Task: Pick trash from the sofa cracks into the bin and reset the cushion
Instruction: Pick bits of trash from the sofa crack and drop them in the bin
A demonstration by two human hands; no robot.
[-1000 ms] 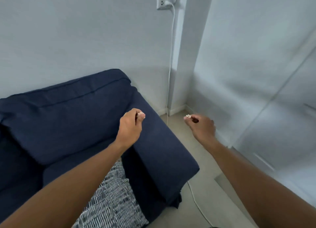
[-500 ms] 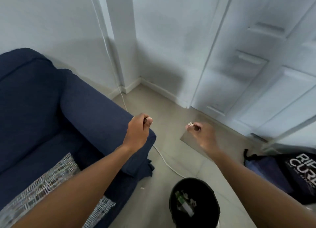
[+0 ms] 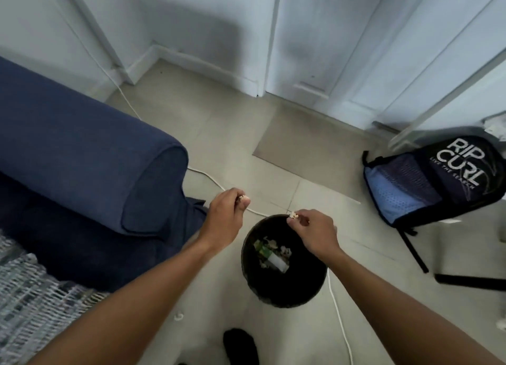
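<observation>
My right grip [image 3: 294, 219] is pinched shut on a small pale crumb [image 3: 293, 215] and sits over the far rim of the black bin [image 3: 254, 280], whose opening lies just below it and toward me. My left grip [image 3: 242, 200], closed on what looks like another scrap [image 3: 242, 197], hangs beside the bin toward the sofa [image 3: 90, 159], so the right one is nearer to drop first.

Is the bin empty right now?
No. The black bin already holds scraps, including a green and white wrapper, lying at its bottom.
</observation>
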